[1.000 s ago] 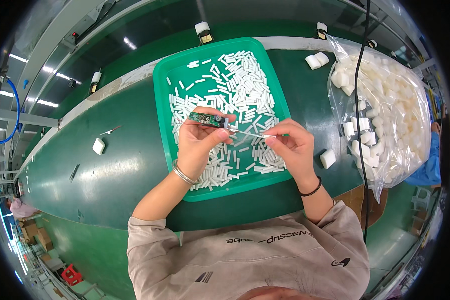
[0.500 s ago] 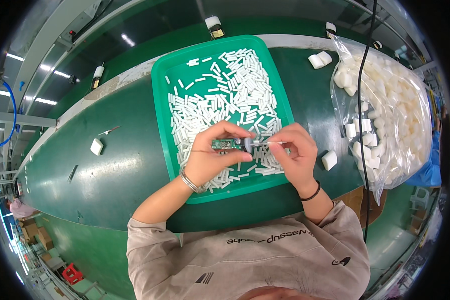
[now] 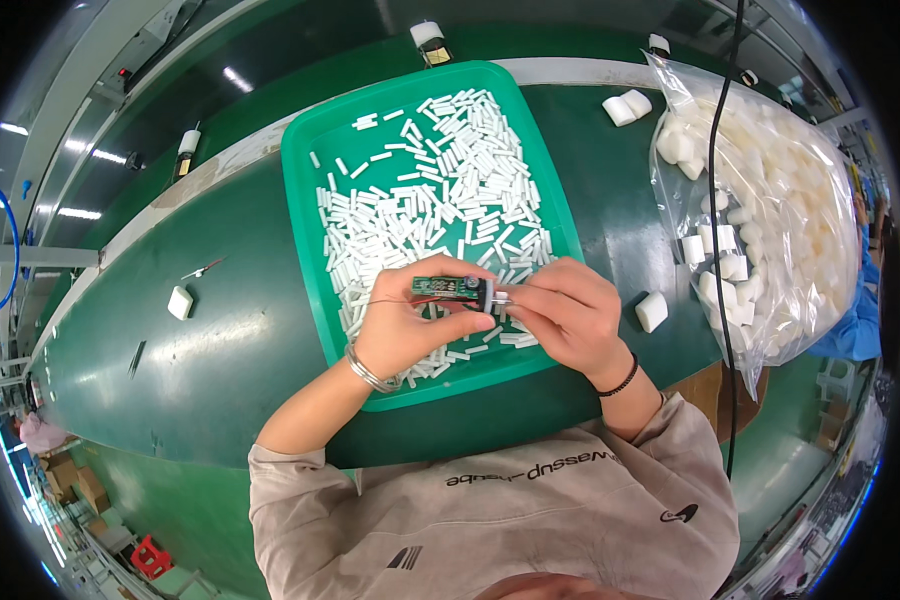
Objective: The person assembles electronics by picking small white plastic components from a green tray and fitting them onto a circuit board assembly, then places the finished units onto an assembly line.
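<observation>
My left hand (image 3: 395, 312) is closed around a small device with a green circuit board (image 3: 448, 289), a dark end and thin wires. It grips the device between thumb and fingers. At the device's right end, the fingertips of my right hand (image 3: 575, 312) pinch a thin white tube (image 3: 501, 298) that sticks out in line with it; the fingers cover much of the tube. Both hands are above the near part of a green tray (image 3: 315, 130). Many short white tubes (image 3: 485, 165) lie loose in that tray, heaped mostly at its middle and right.
A clear plastic bag of white foam plugs (image 3: 805, 210) lies to the right, with a black cable (image 3: 716, 190) hanging before it. Loose foam plugs (image 3: 652, 312) rest nearby. Another plug (image 3: 180, 303) sits left. White-topped devices (image 3: 431, 44) stand beyond the table's far edge.
My right fingers have moved left, closer to the device, so less of the thin tube shows. The device has turned slightly, showing more of its circuit board. The whole view has shifted a little.
</observation>
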A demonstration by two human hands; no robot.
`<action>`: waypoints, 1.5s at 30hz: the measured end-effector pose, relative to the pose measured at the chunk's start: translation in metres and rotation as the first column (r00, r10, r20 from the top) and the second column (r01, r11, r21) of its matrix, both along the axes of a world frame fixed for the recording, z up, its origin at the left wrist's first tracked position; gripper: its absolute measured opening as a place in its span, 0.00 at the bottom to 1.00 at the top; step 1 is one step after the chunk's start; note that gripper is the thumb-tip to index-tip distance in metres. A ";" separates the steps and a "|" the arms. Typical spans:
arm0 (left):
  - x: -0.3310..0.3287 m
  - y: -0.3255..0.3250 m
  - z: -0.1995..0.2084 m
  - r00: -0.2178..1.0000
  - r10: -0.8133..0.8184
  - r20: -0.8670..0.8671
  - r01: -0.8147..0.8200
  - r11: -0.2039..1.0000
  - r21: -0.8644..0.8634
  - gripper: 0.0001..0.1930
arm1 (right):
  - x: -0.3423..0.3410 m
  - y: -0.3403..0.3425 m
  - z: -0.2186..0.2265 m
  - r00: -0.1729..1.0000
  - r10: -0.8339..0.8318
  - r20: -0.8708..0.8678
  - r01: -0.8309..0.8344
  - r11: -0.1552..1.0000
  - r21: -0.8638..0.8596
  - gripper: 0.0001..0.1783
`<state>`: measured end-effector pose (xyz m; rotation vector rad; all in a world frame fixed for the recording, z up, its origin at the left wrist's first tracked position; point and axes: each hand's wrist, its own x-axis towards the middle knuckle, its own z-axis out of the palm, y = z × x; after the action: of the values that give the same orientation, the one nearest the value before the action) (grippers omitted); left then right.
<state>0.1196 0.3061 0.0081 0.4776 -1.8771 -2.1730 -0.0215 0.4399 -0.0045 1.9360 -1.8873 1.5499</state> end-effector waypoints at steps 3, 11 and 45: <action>0.004 0.000 -0.002 0.997 0.079 0.025 -0.078 0.996 -0.051 0.15 | -0.027 0.007 0.018 0.993 -0.049 -0.111 0.070 0.978 0.196 0.10; 0.003 -0.005 -0.010 0.997 0.077 -0.026 -0.073 0.991 0.109 0.15 | -0.054 0.053 0.022 0.997 -0.053 -0.061 0.080 0.736 0.672 0.25; 0.009 -0.013 -0.009 0.914 0.130 -0.383 -0.197 0.970 -0.140 0.18 | 0.017 -0.005 0.000 0.830 0.004 0.557 -0.043 0.997 0.057 0.17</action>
<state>0.1289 0.2933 -0.0009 0.1639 -1.7281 -1.8152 -0.0048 0.4346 -0.0043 1.6416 -2.1258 2.2851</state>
